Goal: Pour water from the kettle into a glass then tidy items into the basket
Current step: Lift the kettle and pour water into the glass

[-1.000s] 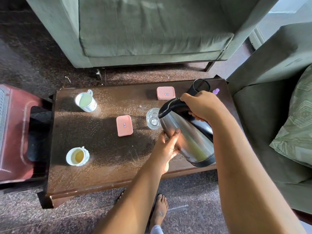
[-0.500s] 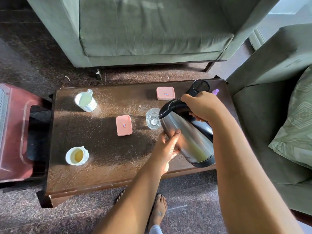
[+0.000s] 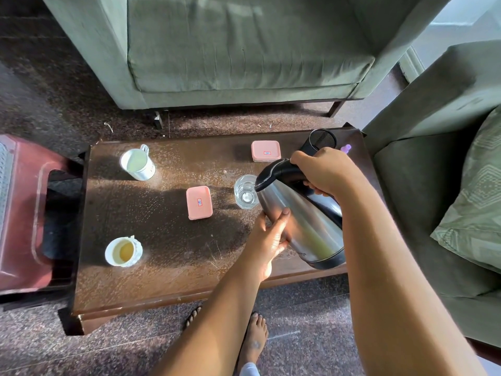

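Tilting steel kettle [image 3: 301, 223] over glass [image 3: 246, 191] on surface [image 3: 162, 267]: right hand [image 3: 325, 172] clenched around handle, left hand [image 3: 271, 237] spread flat against kettle's side, steadying.

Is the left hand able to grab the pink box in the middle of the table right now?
Probably yes. The pink box lies in the open, just left of the left hand, with nothing between them. But that hand is steadying the kettle, so it must let go first.
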Demonstrator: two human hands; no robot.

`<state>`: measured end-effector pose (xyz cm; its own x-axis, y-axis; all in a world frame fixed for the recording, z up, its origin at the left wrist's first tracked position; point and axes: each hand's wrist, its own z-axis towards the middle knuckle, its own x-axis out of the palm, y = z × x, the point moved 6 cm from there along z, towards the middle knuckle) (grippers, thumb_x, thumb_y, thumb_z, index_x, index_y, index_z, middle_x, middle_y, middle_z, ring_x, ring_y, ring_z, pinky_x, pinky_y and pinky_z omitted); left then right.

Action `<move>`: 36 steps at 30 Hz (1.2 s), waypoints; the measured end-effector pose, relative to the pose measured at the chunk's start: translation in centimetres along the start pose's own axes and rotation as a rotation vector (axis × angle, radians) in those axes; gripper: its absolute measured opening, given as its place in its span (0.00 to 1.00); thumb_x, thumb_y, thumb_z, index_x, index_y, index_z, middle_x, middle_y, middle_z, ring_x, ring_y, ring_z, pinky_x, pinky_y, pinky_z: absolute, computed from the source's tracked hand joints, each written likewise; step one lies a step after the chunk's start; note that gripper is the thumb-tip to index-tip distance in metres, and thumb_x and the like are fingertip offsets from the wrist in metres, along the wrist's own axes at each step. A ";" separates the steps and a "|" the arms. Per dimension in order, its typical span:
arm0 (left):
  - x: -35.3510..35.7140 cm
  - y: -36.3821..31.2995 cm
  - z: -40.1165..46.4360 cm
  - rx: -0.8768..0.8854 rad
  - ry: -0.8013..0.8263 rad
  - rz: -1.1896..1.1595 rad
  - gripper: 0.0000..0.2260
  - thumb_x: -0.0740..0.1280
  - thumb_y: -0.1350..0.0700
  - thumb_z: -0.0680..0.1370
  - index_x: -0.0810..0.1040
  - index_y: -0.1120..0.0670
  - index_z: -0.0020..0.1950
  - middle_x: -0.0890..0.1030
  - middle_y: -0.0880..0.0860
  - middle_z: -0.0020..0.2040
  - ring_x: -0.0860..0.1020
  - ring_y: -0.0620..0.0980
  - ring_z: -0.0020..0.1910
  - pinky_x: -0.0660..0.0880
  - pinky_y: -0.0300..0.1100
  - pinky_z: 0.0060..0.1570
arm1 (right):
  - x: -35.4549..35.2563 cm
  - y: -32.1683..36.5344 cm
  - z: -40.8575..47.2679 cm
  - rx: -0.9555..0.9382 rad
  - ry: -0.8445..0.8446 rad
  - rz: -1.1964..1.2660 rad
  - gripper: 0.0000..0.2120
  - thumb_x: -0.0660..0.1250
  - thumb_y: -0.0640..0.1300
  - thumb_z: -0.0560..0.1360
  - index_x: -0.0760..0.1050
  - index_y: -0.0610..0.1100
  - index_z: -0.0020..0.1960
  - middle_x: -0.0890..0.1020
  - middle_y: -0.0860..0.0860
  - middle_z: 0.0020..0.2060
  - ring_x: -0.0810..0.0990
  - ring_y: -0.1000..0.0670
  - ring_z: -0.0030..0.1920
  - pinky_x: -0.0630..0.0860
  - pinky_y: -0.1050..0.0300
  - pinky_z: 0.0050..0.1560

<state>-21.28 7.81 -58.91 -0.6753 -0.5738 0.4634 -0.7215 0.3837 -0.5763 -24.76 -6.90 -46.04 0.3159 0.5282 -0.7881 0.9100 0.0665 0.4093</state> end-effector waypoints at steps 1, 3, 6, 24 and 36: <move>0.0 0.0 0.0 0.000 0.001 -0.001 0.20 0.69 0.49 0.76 0.71 0.52 0.66 0.78 0.55 0.61 0.78 0.53 0.59 0.76 0.45 0.55 | 0.0 0.0 0.0 0.000 0.002 -0.001 0.25 0.58 0.60 0.72 0.77 0.40 0.35 0.81 0.46 0.28 0.78 0.47 0.31 0.77 0.51 0.43; -0.1 0.0 0.1 -0.003 0.002 0.002 0.21 0.69 0.48 0.76 0.71 0.52 0.66 0.78 0.55 0.61 0.78 0.53 0.59 0.77 0.45 0.55 | 0.0 0.1 0.0 0.002 0.007 -0.004 0.25 0.57 0.60 0.72 0.77 0.40 0.35 0.80 0.47 0.28 0.77 0.48 0.30 0.76 0.52 0.41; -0.1 0.2 0.1 -0.008 -0.003 0.013 0.18 0.70 0.48 0.75 0.72 0.51 0.63 0.79 0.56 0.59 0.78 0.54 0.59 0.77 0.44 0.53 | 0.0 0.2 -0.1 0.005 0.015 -0.008 0.24 0.58 0.60 0.72 0.77 0.40 0.36 0.80 0.46 0.28 0.77 0.48 0.29 0.75 0.53 0.39; 0.1 0.4 0.1 -0.020 0.010 -0.010 0.16 0.71 0.49 0.75 0.74 0.51 0.60 0.80 0.57 0.58 0.79 0.53 0.58 0.77 0.45 0.56 | -0.2 0.2 -0.1 0.017 0.012 -0.017 0.24 0.58 0.60 0.71 0.77 0.40 0.34 0.79 0.47 0.25 0.78 0.47 0.30 0.77 0.52 0.41; 0.0 0.4 0.1 -0.024 0.008 -0.019 0.16 0.70 0.50 0.76 0.73 0.52 0.62 0.80 0.57 0.59 0.79 0.52 0.59 0.76 0.47 0.59 | 0.1 0.1 -0.1 0.020 0.029 -0.008 0.24 0.58 0.59 0.72 0.77 0.39 0.35 0.79 0.48 0.24 0.77 0.49 0.26 0.73 0.56 0.34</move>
<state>-21.54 7.91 -59.18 -0.6629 -0.5750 0.4795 -0.7374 0.3905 -0.5512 -24.65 -6.70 -46.04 0.3008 0.5524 -0.7774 0.9177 0.0541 0.3936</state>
